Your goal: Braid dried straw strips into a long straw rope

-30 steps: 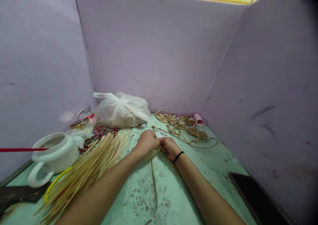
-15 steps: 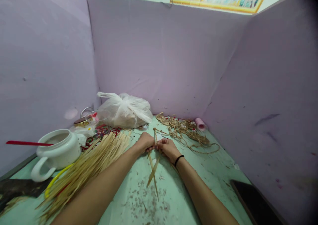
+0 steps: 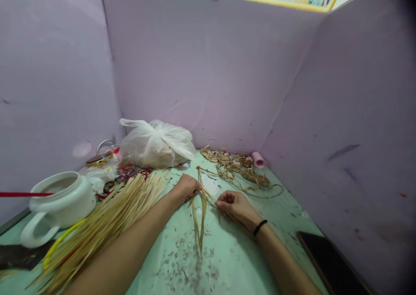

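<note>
My left hand (image 3: 187, 187) pinches a narrow braid of dry straw strips near the middle of the table. The braid (image 3: 199, 177) runs away from me to a cord beyond the fingers. Loose straw strips (image 3: 203, 212) hang toward me below the pinch, their tips apart. My right hand (image 3: 235, 206), a black band on its wrist, is closed on one straw strip (image 3: 209, 194) drawn out to the right of the braid. Beyond the hands lies a heap of braided cord (image 3: 240, 169) with red and white beads.
A bundle of straw strips (image 3: 123, 217) lies left of my forearm, beside a white pot (image 3: 69, 204) holding a red stick. Farther back are a tied plastic bag (image 3: 159, 145) and a pink thread spool (image 3: 259, 159). A dark flat object (image 3: 328, 260) is at right. Purple panels (image 3: 201, 69) enclose the table.
My right hand has moved right, away from my left, pulling a strip out sideways. The hanging strips no longer cross. The view has shifted slightly.
</note>
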Demonstrator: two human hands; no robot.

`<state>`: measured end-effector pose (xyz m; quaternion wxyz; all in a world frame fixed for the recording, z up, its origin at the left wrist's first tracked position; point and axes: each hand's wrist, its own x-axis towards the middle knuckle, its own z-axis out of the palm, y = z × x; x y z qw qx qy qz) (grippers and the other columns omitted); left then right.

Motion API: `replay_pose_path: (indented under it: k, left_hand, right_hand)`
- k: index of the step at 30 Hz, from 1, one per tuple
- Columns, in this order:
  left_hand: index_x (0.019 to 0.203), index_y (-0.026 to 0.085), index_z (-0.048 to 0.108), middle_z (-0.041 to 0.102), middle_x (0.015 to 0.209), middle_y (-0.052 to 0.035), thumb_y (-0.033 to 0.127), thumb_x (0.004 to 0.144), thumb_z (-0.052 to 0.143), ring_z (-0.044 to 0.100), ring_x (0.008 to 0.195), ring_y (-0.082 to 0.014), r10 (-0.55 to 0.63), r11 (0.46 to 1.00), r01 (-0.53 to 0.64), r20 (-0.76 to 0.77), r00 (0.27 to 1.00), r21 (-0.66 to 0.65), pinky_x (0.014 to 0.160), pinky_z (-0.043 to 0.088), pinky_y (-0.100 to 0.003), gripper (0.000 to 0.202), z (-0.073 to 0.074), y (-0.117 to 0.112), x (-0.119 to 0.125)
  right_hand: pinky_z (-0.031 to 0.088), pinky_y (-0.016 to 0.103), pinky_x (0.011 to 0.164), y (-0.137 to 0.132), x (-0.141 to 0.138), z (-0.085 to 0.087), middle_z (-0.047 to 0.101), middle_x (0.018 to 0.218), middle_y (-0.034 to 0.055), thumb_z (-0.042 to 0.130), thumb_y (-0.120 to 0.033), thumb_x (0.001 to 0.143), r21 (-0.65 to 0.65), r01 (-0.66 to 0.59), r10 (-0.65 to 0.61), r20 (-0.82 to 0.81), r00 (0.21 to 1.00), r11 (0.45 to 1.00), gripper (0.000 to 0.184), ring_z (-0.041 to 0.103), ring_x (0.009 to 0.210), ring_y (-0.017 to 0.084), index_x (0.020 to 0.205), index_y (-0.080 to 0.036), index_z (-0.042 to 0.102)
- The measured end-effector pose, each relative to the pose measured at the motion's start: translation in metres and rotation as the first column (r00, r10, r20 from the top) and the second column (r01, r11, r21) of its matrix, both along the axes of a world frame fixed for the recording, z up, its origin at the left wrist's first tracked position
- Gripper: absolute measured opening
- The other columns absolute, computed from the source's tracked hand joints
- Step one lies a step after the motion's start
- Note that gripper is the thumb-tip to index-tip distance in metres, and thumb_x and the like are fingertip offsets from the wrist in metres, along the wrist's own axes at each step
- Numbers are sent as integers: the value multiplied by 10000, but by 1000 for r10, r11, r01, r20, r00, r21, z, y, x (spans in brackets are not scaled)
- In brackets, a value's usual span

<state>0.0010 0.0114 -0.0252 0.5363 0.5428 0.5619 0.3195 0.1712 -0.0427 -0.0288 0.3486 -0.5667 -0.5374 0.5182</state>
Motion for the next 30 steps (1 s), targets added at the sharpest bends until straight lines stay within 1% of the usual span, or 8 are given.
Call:
replay_pose_path:
  k: [4, 12, 17, 22, 25, 27, 28, 30]
  left_hand:
    - [486, 135, 480, 361, 332, 51, 161, 560, 500, 234, 269, -42, -12, 1000, 12, -21, 1000, -3, 306, 138, -189, 81, 0, 0, 1]
    - [491, 132, 488, 382, 333, 49, 150, 560, 502, 239, 261, -39, -17, 1000, 17, -14, 1000, 9, 307, 124, -192, 72, -2, 1, 2]
    - [466, 135, 464, 343, 308, 63, 159, 565, 523, 227, 260, -32, -15, 1000, 16, -45, 999, 17, 312, 123, -188, 117, 0, -1, 3]
    - [522, 124, 510, 389, 332, 57, 185, 564, 536, 238, 257, -33, 7, 1000, -7, -18, 1000, -8, 301, 131, -181, 78, 0, 0, 2]
    - [551, 118, 524, 406, 350, 54, 184, 557, 529, 246, 262, -31, 2, 999, -1, 39, 999, -33, 298, 133, -175, 67, 2, 2, 0]
    - [563, 118, 526, 415, 362, 53, 180, 548, 521, 253, 266, -31, -13, 999, 17, 80, 997, -44, 294, 129, -172, 64, 3, 2, -2]
    - [566, 118, 526, 417, 367, 52, 181, 546, 518, 254, 267, -30, -23, 999, 27, 96, 995, -44, 292, 125, -171, 66, 3, 3, -4]
    - [564, 117, 523, 417, 371, 52, 183, 546, 514, 248, 266, -30, -39, 998, 44, 115, 993, -47, 287, 118, -172, 68, 4, 3, -6]
  right_hand:
    - [311, 157, 323, -4, -1, -7, 467, 449, -45, 608, -248, 588, 97, 33, -38, 47, 998, 995, 164, 362, 362, 44, 555, -147, 483]
    - [340, 160, 361, -4, 3, -5, 462, 483, -41, 607, -268, 590, 84, -39, 40, -12, 999, 996, 167, 371, 399, 45, 567, -131, 515]
    - [331, 164, 373, -5, 3, -4, 456, 469, -48, 626, -261, 574, 84, -61, 62, -18, 998, 995, 167, 366, 397, 45, 559, -130, 524]
    - [298, 171, 384, -5, 3, -3, 463, 450, -39, 628, -287, 583, 107, -79, 73, 62, 995, 991, 185, 368, 391, 49, 551, -127, 541]
    - [310, 179, 415, 3, -1, 3, 493, 462, -20, 606, -291, 604, 244, 16, -42, 105, 994, 970, 182, 400, 428, 66, 553, -123, 561]
    - [355, 186, 462, 14, -8, 8, 540, 521, -1, 570, -274, 630, 296, 129, -142, 23, 990, 946, 154, 456, 479, 85, 593, -124, 576]
    - [380, 192, 491, 21, -13, 10, 567, 565, 11, 545, -259, 645, 266, 160, -154, -44, 987, 951, 140, 487, 510, 94, 624, -125, 581]
    - [399, 199, 505, 33, -24, 12, 593, 619, 20, 506, -221, 658, 127, 170, -153, -131, 979, 977, 114, 517, 528, 100, 658, -132, 578]
